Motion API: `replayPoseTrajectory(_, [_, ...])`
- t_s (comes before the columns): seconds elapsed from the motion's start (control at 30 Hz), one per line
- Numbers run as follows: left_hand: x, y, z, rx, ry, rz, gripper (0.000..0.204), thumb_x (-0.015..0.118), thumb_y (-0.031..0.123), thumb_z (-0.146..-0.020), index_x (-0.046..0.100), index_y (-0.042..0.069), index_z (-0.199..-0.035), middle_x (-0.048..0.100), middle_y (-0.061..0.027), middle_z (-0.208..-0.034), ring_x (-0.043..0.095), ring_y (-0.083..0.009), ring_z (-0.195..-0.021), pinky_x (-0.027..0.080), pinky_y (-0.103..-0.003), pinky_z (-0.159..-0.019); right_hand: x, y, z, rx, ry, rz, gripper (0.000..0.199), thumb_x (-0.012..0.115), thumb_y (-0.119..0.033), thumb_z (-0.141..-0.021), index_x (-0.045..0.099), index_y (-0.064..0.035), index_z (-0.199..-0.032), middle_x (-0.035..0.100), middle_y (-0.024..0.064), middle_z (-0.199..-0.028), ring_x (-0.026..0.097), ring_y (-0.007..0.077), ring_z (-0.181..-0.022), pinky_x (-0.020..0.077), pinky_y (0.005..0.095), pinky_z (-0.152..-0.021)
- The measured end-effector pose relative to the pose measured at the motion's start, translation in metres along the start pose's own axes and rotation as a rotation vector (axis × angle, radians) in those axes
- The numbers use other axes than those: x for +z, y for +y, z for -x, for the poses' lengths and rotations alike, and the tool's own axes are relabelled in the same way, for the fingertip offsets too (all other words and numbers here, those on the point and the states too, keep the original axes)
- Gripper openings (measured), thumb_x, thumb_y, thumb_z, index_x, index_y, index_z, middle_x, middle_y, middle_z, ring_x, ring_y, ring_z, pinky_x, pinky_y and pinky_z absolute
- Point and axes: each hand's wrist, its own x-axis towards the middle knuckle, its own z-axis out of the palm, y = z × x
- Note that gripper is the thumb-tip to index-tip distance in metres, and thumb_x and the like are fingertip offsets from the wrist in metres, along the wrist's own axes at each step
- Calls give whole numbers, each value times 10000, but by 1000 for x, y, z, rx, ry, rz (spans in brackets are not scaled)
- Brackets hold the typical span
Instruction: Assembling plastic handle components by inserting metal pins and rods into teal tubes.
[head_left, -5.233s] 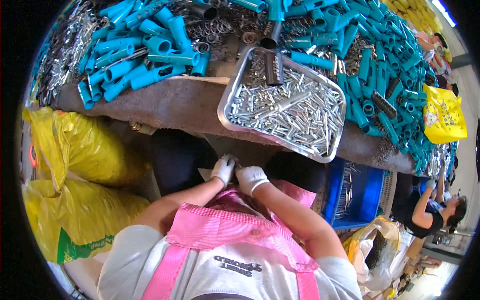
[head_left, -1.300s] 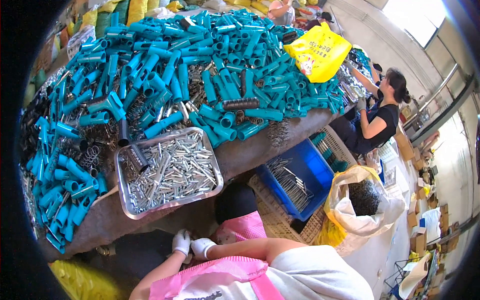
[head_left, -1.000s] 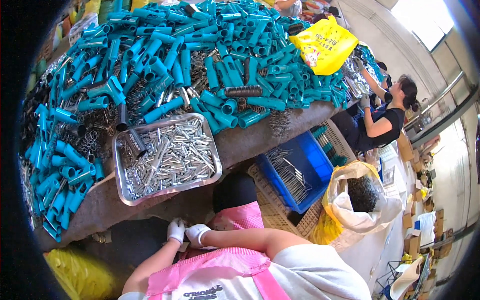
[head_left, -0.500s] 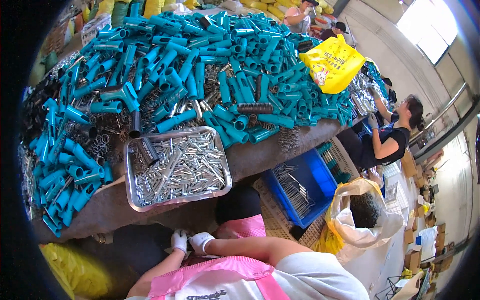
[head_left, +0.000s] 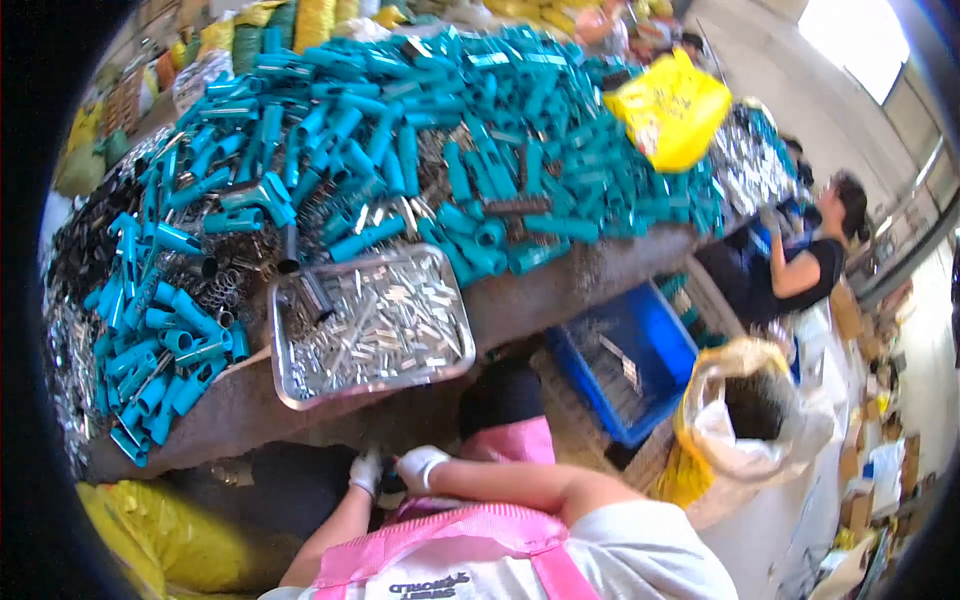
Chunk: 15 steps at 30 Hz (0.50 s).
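Note:
My left hand (head_left: 366, 472), in a white glove, is low by the lap, below the table's front edge. Close beside it on the right is my right hand (head_left: 421, 468), gloved the same way, its forearm coming in from the right. A narrow dark gap lies between the two hands. Motion smears the fingers, and anything they might hold is hidden. Above the hands, a metal tray (head_left: 374, 395) at the table edge holds many short silver pins (head_left: 400, 325). A dark cylinder (head_left: 312, 297) leans on the tray's left side.
Teal tubular parts (head_left: 400, 110) heap across the table (head_left: 520, 300), with loose springs (head_left: 222, 290) among them. A yellow bag (head_left: 670, 110) lies on the heap. Right are a blue bin (head_left: 630, 425) holding thin rods and an open sack (head_left: 700, 440). A co-worker (head_left: 815, 250) sits beyond.
The whole view has shifted, so the table, tray and bin appear slightly to the right and the picture is more blurred. My hands stay together by the lap.

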Motion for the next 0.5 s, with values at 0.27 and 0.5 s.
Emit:
replayPoseTrajectory(0.27, [-30,-70,-61,1048,-336,-2359,440,375,230,-893,435,107,-1311,409,-85,-1383,381,-216,-1268,288,-373,-1046,-110,35,345,250,394,-696,381,753,-217,-649,611,-50,-961,606,25,-754,548,129,-664,482,312,-657])
replayPoseTrajectory(0.5, [-61,-136,-153,1072,-628,-1645,352,416,237,-858,554,105,-1153,536,-118,-1235,498,-244,-1126,384,-388,-943,72,-29,531,988,516,-967,369,751,-185,-619,639,-6,-921,620,56,-724,565,125,-668,464,320,-653])
